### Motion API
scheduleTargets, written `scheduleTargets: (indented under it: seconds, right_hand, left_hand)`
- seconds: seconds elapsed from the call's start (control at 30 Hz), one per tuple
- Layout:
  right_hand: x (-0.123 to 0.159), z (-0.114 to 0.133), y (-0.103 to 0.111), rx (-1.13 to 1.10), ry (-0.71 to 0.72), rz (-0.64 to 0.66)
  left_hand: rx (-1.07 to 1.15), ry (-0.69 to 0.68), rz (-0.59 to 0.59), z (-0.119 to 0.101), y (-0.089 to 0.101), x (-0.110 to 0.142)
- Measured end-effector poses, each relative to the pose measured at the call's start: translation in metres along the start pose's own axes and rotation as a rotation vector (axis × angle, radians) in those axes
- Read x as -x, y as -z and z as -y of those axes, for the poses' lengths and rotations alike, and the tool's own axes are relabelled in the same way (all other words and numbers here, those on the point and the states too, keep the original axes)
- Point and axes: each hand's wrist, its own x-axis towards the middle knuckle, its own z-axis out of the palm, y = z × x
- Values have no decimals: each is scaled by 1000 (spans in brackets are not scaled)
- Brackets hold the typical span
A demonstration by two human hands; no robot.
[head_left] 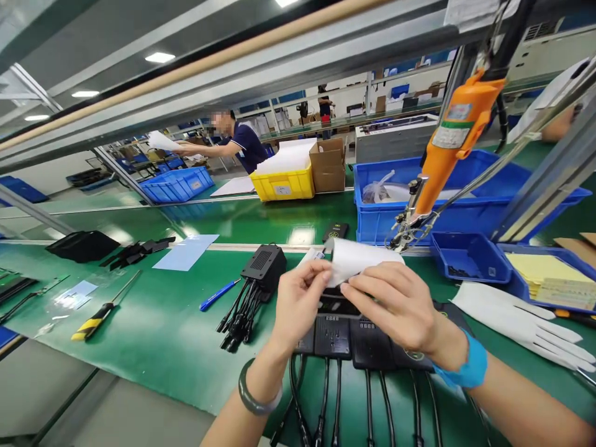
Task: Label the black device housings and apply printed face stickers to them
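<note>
A curled white paper roll is held up in front of me, over a row of flat black boxes with black cables running toward me. My left hand pinches the roll's left edge between thumb and fingers. Around its lower right side, my right hand has its fingers closed, the fingertips near the left hand's. The fingers hide part of the paper. Left of the boxes stands a black ribbed device with a bunch of black connector leads. A blue pen lies beside it.
An orange electric screwdriver hangs at the right, before a large blue bin. White gloves and a small blue tray lie right. A yellow-black screwdriver lies left. Across the bench, a person handles white sheets near a yellow crate.
</note>
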Motion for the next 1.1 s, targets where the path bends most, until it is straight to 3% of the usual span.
scheduleTargets:
  seconds: [0.1, 0.17, 0.27, 0.4, 0.47, 0.67, 0.8, 0.87, 0.93, 1.03, 1.1]
  right_hand:
    - [8, 2, 16, -93, -97, 19]
    - [18, 3, 22, -163, -220, 26]
    - [29, -1, 17, -157, -267, 44]
    - [30, -10, -5, -103, -116, 119]
    - [25, -11, -14, -95, -51, 137]
    - [16, -13, -19, -29, 18, 140]
    - [17, -18, -22, -8, 80, 154]
    - [16, -19, -19, -41, 106, 146]
    - [15, -18, -8, -100, 62, 152]
    - [17, -16, 13, -173, -160, 122]
    - [22, -15, 22, -210, -344, -5]
  left_hand:
    - [-2, -13, -177, 14, 12, -33]
    - [25, 76, -184, 25, 22, -51]
    - [44, 275, 54, 32, 27, -58]
    - [122, 429, 449, 21, 13, -44]
    - [83, 390, 501, 14, 7, -41]
    - [-40, 314, 457, 8, 7, -52]
    - [-67, 349, 594, 11, 4, -50]
    - [-55, 320, 548, 15, 5, -53]
    - [-101, 175, 350, 22, 12, -62]
    - [-335, -71, 10, 37, 34, -87]
    - [-607, -108, -89, 47, 49, -99]
